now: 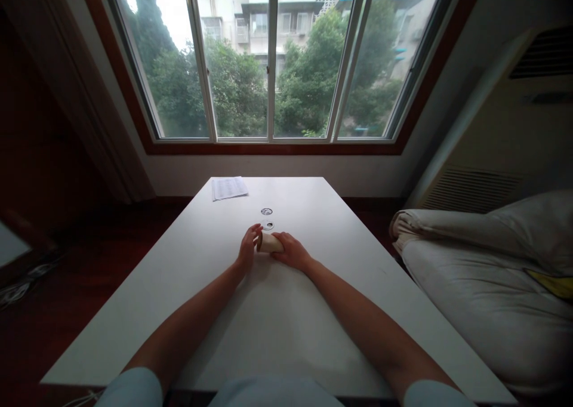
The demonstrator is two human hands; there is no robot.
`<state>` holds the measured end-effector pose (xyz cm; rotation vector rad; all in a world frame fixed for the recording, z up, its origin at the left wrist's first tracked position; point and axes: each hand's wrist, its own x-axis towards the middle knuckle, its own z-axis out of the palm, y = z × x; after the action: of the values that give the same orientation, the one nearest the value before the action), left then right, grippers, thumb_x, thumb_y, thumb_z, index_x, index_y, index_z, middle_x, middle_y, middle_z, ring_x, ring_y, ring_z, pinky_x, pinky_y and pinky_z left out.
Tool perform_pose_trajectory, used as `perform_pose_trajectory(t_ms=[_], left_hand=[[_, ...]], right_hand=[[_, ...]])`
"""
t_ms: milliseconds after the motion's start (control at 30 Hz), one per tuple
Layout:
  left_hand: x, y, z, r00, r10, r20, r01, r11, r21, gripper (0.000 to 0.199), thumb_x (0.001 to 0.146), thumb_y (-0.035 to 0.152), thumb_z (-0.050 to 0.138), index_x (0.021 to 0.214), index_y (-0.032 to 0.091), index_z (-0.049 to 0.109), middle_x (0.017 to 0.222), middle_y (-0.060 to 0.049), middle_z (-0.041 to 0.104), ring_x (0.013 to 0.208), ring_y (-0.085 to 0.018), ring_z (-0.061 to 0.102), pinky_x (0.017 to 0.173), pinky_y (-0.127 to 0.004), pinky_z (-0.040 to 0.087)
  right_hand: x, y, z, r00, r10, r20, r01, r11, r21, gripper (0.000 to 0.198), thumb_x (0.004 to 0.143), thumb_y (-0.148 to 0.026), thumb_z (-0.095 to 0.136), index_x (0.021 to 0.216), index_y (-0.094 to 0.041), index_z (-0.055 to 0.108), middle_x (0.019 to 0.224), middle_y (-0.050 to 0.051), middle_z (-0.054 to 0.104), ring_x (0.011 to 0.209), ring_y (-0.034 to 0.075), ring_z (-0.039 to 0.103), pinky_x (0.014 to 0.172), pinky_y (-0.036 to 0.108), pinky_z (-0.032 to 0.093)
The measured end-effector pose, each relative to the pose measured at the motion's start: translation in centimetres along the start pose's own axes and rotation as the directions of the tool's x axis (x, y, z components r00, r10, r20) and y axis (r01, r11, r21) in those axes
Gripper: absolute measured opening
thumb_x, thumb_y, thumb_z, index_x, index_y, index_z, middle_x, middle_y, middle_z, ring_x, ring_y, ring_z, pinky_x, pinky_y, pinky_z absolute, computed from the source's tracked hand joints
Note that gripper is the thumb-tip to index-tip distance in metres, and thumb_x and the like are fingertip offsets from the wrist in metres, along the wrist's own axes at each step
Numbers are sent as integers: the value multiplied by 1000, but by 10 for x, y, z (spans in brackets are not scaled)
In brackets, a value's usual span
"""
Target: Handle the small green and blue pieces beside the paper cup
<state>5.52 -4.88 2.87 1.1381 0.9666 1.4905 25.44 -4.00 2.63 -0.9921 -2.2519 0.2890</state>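
A pale beige cylinder [269, 243], like a cup or tube lying on its side, is at the middle of the white table [277, 329]. Its darker round end faces left. My right hand [290, 250] is wrapped around the right end of it. At the left end, my left hand [249, 244] has its fingers apart; whether they touch the cylinder I cannot tell. Just beyond my hands lie two round pieces with dark markings, a nearer disc [268, 225] and a farther disc [267, 211].
Some printed sheets of paper [229, 188] lie at the table's far left corner. A cream sofa [465, 264] stands along the right side, with a floor-standing air conditioner [483, 126] behind it. Ahead is a wide window [268, 67]. Cables [27, 284] lie on the floor at left.
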Motion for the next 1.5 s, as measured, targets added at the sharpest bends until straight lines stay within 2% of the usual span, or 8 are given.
perform_pose_trajectory(t_ms=[100, 267, 467, 700, 1000, 1133, 1300, 1500], left_hand=[[-1, 1, 1, 999, -39, 3, 39, 999, 14, 41, 88, 43, 43, 114, 18, 63, 121, -10, 66, 108, -23, 62, 82, -32, 52], [-1, -1, -2, 998, -64, 28, 57, 977, 205, 34, 83, 38, 46, 100, 17, 67, 100, -8, 69, 87, -21, 62, 72, -31, 50], [-2, 0, -1, 1000, 4, 22, -12, 939, 345, 38, 88, 43, 40, 96, 19, 68, 98, -6, 70, 91, -22, 61, 82, -33, 49], [2, -4, 0, 999, -2, 54, -23, 885, 466, 33, 89, 40, 43, 100, 20, 66, 102, -6, 69, 96, -22, 61, 87, -34, 48], [-4, 4, -4, 997, 42, 64, -61, 938, 340, 32, 89, 44, 47, 97, 20, 66, 98, -7, 68, 90, -23, 59, 85, -35, 47], [-4, 5, -4, 998, 21, 53, -38, 941, 337, 34, 89, 45, 45, 99, 20, 66, 98, -7, 67, 88, -22, 59, 79, -33, 47], [-5, 2, -4, 996, 50, 77, -72, 941, 330, 39, 92, 47, 40, 101, 19, 65, 99, -7, 67, 86, -21, 58, 76, -33, 47], [-5, 0, -5, 998, 30, 63, -48, 950, 308, 38, 90, 48, 43, 100, 19, 65, 98, -7, 67, 85, -21, 58, 75, -32, 47]], right_hand=[[0, -1, 0, 1000, -8, 28, 9, 1000, -23, 66, 77, -38, 77, 136, -26, 51, 116, 8, 61, 107, 26, 57, 92, 41, 48], [-1, 1, 0, 998, -39, 56, 41, 998, -50, 69, 79, -42, 76, 140, -27, 49, 115, 9, 62, 108, 27, 57, 91, 40, 48], [-1, 4, 2, 995, -64, 79, 69, 996, -60, 73, 79, -49, 76, 143, -29, 48, 112, 8, 62, 105, 26, 57, 91, 39, 49], [0, 2, 2, 994, -85, 65, 89, 994, -59, 72, 78, -50, 77, 140, -27, 50, 112, 8, 63, 105, 26, 57, 93, 40, 48], [-1, -3, 0, 998, -61, -3, 61, 998, -9, 72, 78, -49, 77, 140, -27, 49, 115, 9, 64, 106, 27, 59, 93, 43, 50], [-1, -6, -1, 997, -54, -51, 55, 998, 19, 74, 79, -48, 76, 144, -28, 45, 119, 10, 63, 109, 27, 58, 94, 43, 49], [-2, -7, -2, 996, -62, -61, 64, 997, 33, 76, 80, -47, 75, 146, -28, 41, 122, 10, 62, 109, 27, 59, 94, 43, 50], [-3, -6, -2, 995, -58, -78, 61, 997, 45, 73, 80, -47, 75, 142, -26, 44, 123, 11, 61, 110, 27, 59, 95, 42, 50]])
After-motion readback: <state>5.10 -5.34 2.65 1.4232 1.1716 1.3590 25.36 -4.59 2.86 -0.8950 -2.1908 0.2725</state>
